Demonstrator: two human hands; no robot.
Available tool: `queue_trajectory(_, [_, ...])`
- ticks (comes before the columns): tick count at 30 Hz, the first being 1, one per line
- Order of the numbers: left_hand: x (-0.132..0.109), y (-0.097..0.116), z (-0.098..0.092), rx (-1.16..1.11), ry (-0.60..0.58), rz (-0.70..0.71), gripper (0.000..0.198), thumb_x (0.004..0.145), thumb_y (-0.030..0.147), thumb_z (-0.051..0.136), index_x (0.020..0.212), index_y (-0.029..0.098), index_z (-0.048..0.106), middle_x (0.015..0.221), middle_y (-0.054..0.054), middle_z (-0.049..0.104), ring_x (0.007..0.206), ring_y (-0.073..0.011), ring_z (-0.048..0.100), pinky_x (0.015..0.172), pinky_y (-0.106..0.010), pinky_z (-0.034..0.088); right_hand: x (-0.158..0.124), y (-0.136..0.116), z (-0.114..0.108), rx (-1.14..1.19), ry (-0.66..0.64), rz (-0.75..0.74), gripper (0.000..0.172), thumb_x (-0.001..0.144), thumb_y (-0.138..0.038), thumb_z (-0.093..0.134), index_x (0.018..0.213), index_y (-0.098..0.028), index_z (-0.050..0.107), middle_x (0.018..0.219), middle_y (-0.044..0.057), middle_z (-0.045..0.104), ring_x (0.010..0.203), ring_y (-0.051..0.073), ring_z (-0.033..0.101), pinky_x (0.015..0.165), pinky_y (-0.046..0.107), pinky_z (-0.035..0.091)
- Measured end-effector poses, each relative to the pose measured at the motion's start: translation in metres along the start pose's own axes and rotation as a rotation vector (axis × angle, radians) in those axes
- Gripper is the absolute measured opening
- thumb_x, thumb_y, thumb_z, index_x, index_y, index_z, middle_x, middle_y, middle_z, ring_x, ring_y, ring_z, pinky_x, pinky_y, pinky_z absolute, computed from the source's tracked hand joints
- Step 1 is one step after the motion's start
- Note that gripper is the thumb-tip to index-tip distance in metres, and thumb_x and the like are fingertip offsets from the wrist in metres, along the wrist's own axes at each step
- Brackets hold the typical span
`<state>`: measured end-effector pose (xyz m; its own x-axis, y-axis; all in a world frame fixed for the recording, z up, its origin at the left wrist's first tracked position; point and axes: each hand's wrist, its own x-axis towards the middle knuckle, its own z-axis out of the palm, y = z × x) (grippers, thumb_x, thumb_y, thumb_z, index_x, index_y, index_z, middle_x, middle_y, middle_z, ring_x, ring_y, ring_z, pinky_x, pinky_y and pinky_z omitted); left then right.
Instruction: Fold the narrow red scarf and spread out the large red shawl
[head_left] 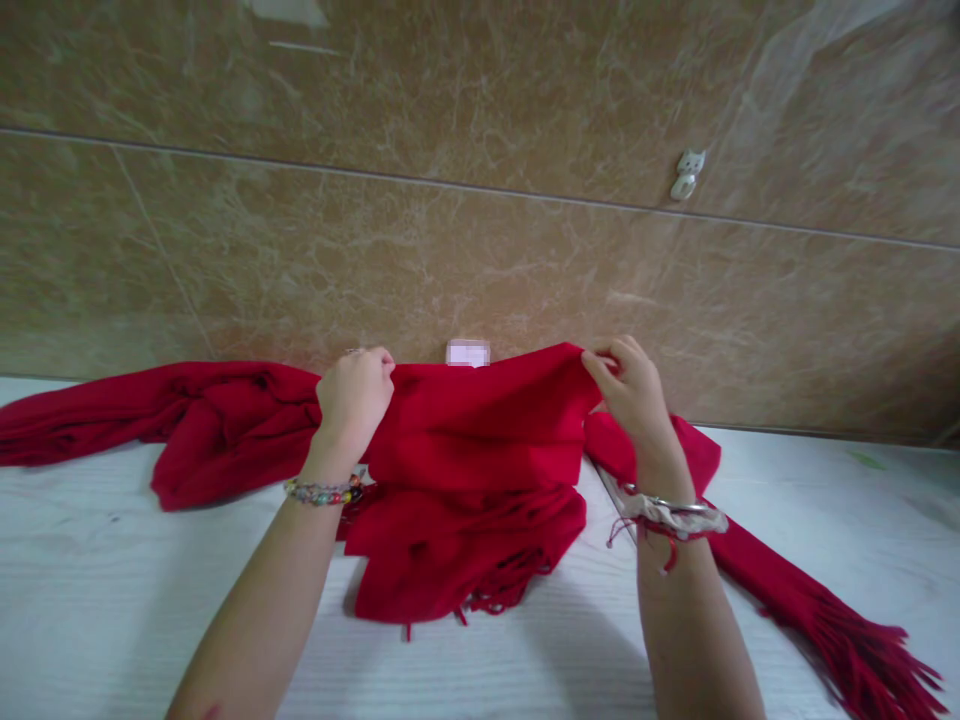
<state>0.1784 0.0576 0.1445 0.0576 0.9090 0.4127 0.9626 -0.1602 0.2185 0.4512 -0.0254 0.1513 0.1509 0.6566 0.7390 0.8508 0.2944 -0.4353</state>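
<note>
A red fringed scarf (480, 440) is stretched between my two hands, its upper edge lifted off the white surface. My left hand (356, 400) is closed on the left end of that edge. At the right corner, my right hand (626, 385) pinches the cloth between thumb and fingers. Below the held edge the fabric hangs down and bunches, with tassels lying at the bottom. More red cloth (240, 430) lies crumpled to the left of my left hand. Another red fringed length (810, 590) runs out to the lower right, passing behind my right wrist.
The white wood-grain tabletop (97, 590) meets a brown marbled tile wall (375, 250) at the back. A small white cat figure (687, 175) is fixed to the wall. A small pale blurred object (468, 353) shows behind the lifted cloth.
</note>
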Motion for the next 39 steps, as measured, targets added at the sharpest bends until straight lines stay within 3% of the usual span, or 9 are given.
queue_trajectory(2, [-0.002, -0.002, -0.004, 0.049, -0.181, 0.034, 0.029, 0.080, 0.024, 0.040, 0.092, 0.020, 0.066, 0.094, -0.009, 0.067, 0.085, -0.0247, 0.060, 0.063, -0.028, 0.042, -0.005, -0.004, -0.013, 0.113, -0.508, -0.068, 0.023, 0.077, -0.036, 0.050, 0.069, -0.018, 0.061, 0.075, 0.003, 0.060, 0.073, 0.015, 0.055, 0.069, 0.026, 0.043])
queue_trajectory(4, [-0.003, -0.005, -0.003, 0.072, -0.519, 0.116, 0.019, 0.072, 0.021, 0.049, 0.079, 0.019, 0.067, 0.082, -0.006, 0.069, 0.077, -0.0209, 0.061, 0.059, -0.024, 0.041, -0.009, -0.004, -0.020, 0.191, -0.997, -0.069, 0.026, 0.075, -0.038, 0.052, 0.071, -0.017, 0.066, 0.077, 0.003, 0.064, 0.074, 0.015, 0.058, 0.070, 0.025, 0.044])
queue_trajectory(6, [-0.002, -0.007, 0.001, 0.091, -0.764, 0.176, 0.014, 0.068, 0.022, 0.053, 0.069, 0.017, 0.066, 0.072, -0.004, 0.068, 0.069, -0.0180, 0.061, 0.056, -0.022, 0.040, -0.010, -0.001, -0.019, 0.153, -1.143, -0.016, 0.027, 0.076, -0.037, 0.051, 0.076, -0.017, 0.069, 0.081, 0.004, 0.067, 0.077, 0.016, 0.059, 0.071, 0.025, 0.045])
queue_trajectory(10, [0.001, -0.007, 0.009, 0.130, -0.701, 0.215, 0.030, 0.072, 0.040, 0.050, 0.068, 0.016, 0.067, 0.074, -0.008, 0.069, 0.064, -0.0185, 0.060, 0.053, -0.024, 0.038, -0.007, 0.005, 0.007, -0.149, -0.936, 0.074, 0.029, 0.080, -0.034, 0.048, 0.078, -0.017, 0.071, 0.080, 0.005, 0.069, 0.075, 0.017, 0.060, 0.068, 0.025, 0.044])
queue_trajectory(16, [0.010, -0.002, 0.025, 0.172, -0.638, 0.200, 0.044, 0.076, 0.048, 0.044, 0.077, 0.012, 0.069, 0.091, -0.019, 0.068, 0.080, -0.0241, 0.063, 0.065, -0.026, 0.042, -0.012, -0.007, 0.061, -0.433, -1.049, 0.118, 0.038, 0.083, -0.041, 0.047, 0.086, -0.012, 0.071, 0.086, 0.013, 0.070, 0.073, 0.020, 0.062, 0.063, 0.025, 0.043])
queue_trajectory(21, [0.010, 0.003, 0.040, 0.017, -0.682, 0.269, 0.031, 0.076, 0.034, 0.044, 0.071, 0.014, 0.067, 0.088, -0.014, 0.069, 0.074, -0.0207, 0.061, 0.061, -0.024, 0.040, -0.017, -0.007, 0.082, -0.415, -1.059, 0.089, 0.033, 0.080, -0.042, 0.052, 0.080, -0.015, 0.070, 0.083, 0.009, 0.070, 0.068, 0.018, 0.060, 0.058, 0.024, 0.040])
queue_trajectory(29, [0.010, 0.005, 0.045, -0.100, -0.620, 0.306, 0.017, 0.068, 0.017, 0.045, 0.065, 0.017, 0.062, 0.070, 0.000, 0.066, 0.066, -0.0136, 0.056, 0.055, -0.020, 0.036, -0.009, 0.000, 0.072, -0.333, -0.844, 0.076, 0.018, 0.079, -0.024, 0.053, 0.077, -0.015, 0.069, 0.079, 0.006, 0.068, 0.071, 0.014, 0.058, 0.061, 0.020, 0.039])
queue_trajectory(35, [0.016, 0.002, 0.035, -0.140, -0.427, 0.216, 0.025, 0.075, 0.017, 0.036, 0.079, 0.015, 0.061, 0.083, -0.005, 0.066, 0.074, -0.0154, 0.058, 0.061, -0.021, 0.039, -0.002, -0.002, 0.043, -0.352, -0.561, 0.114, 0.016, 0.076, -0.019, 0.053, 0.072, -0.014, 0.068, 0.079, 0.007, 0.068, 0.073, 0.016, 0.059, 0.066, 0.022, 0.040])
queue_trajectory(39, [0.018, -0.014, 0.011, -0.163, -0.209, 0.057, 0.029, 0.080, 0.021, 0.032, 0.089, 0.014, 0.058, 0.085, -0.007, 0.065, 0.079, -0.0183, 0.059, 0.066, -0.023, 0.041, 0.002, 0.002, 0.015, -0.279, -0.307, 0.141, 0.017, 0.073, -0.022, 0.051, 0.062, -0.016, 0.063, 0.070, 0.004, 0.064, 0.066, 0.015, 0.056, 0.062, 0.024, 0.041])
